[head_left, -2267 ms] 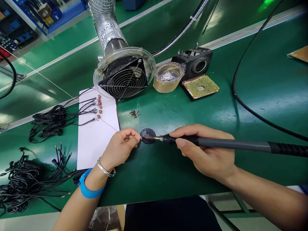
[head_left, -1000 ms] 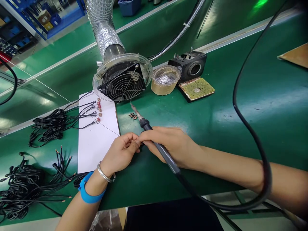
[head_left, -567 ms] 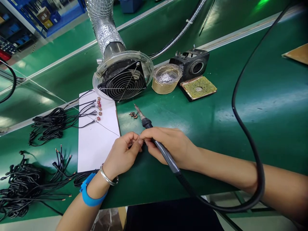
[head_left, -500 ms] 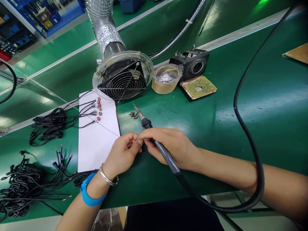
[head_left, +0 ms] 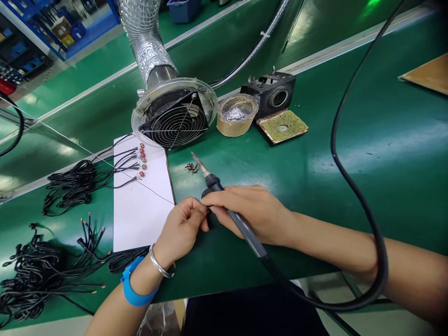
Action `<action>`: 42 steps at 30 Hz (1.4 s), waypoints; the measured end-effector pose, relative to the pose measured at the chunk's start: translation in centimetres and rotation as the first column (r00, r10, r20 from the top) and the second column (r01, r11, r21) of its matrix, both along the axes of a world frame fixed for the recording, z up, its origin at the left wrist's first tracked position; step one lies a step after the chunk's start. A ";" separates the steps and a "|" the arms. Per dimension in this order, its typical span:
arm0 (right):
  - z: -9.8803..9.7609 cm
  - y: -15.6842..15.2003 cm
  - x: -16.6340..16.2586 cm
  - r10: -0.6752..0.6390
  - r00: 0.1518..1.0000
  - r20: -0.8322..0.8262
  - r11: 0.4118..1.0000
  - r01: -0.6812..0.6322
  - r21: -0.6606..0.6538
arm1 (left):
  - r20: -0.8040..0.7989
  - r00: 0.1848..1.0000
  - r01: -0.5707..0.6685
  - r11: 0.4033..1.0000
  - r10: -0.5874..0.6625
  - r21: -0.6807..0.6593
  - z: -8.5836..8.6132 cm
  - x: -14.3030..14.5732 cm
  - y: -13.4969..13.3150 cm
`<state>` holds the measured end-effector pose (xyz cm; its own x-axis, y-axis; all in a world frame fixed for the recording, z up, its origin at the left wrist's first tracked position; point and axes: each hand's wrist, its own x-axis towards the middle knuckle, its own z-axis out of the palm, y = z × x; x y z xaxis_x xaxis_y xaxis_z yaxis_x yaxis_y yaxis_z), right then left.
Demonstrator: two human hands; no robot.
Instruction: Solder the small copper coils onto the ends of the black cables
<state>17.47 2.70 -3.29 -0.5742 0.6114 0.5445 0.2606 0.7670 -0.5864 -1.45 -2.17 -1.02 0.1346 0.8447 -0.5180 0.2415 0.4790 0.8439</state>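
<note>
My right hand (head_left: 250, 210) holds a soldering iron (head_left: 241, 225), gripped along its dark handle, with the metal tip (head_left: 196, 161) pointing up and away toward the fan. Its fingertips also meet those of my left hand (head_left: 182, 228) over a small dark part on the green mat. My left hand is pinched closed; what it pinches is hidden between the fingers. A blue wrist strap (head_left: 135, 291) and a silver bangle (head_left: 159, 265) circle my left wrist. A tiny copper-wound coil (head_left: 191, 167) lies just beyond the iron's tip.
A fume fan (head_left: 175, 122) on a foil duct stands at the back, with a solder pot (head_left: 236, 114), iron stand (head_left: 269, 93) and yellow sponge (head_left: 283, 128) to its right. White paper (head_left: 142, 205) carries black leads (head_left: 73, 179) with small coils. The iron's cord (head_left: 360, 205) loops right.
The iron swung from lying level with its tip on the dark disc to pointing away from me. My right fingertips came over to join the left hand's pinch.
</note>
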 end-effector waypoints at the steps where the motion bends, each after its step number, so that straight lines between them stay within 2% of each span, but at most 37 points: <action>1: 0.4 -0.1 0.3 -0.018 0.999 -0.036 1.000 0.018 -0.013 | -0.016 1.000 -0.017 1.000 0.017 0.011 0.0 0.1 -0.1; 5: 2.2 -1.1 1.6 -0.121 0.971 -0.208 0.990 0.105 -0.090 | -0.064 0.997 -0.047 0.998 0.050 0.050 -0.1 0.6 -0.6; 8: 2.7 -2.5 2.4 -0.173 0.931 -0.321 0.984 0.151 -0.090 | -0.085 0.995 -0.053 0.996 0.059 0.068 -0.2 0.9 -0.8; 11: 2.2 -3.9 3.0 -0.228 0.905 -0.359 0.967 0.167 -0.193 | -0.111 0.992 -0.046 0.995 0.056 0.091 -0.2 1.0 -0.9; 16: 0.5 -5.2 3.6 -0.349 0.857 -0.379 0.898 0.191 -0.395 | -0.167 0.985 -0.029 0.992 0.049 0.123 0.0 1.2 -1.1; 20: -0.4 -5.4 3.5 -0.394 0.835 -0.384 0.860 0.187 -0.475 | -0.181 0.982 -0.027 0.990 0.052 0.135 0.0 1.3 -1.1; 32: 0.1 -5.3 3.3 -0.369 0.853 -0.369 0.870 0.177 -0.460 | -0.225 0.973 -0.011 0.987 0.048 0.162 0.0 1.4 -1.0; 42: 0.4 -5.1 3.0 -0.315 0.865 -0.391 0.918 0.173 -0.357 | -0.243 0.969 0.006 0.982 0.041 0.189 0.1 1.4 -1.1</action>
<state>20.50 -2.42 -2.92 -0.1345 0.8735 0.4678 0.0818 0.4803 -0.8733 -0.02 -3.24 -0.94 0.0078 0.9305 -0.3661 0.4452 0.3246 0.8345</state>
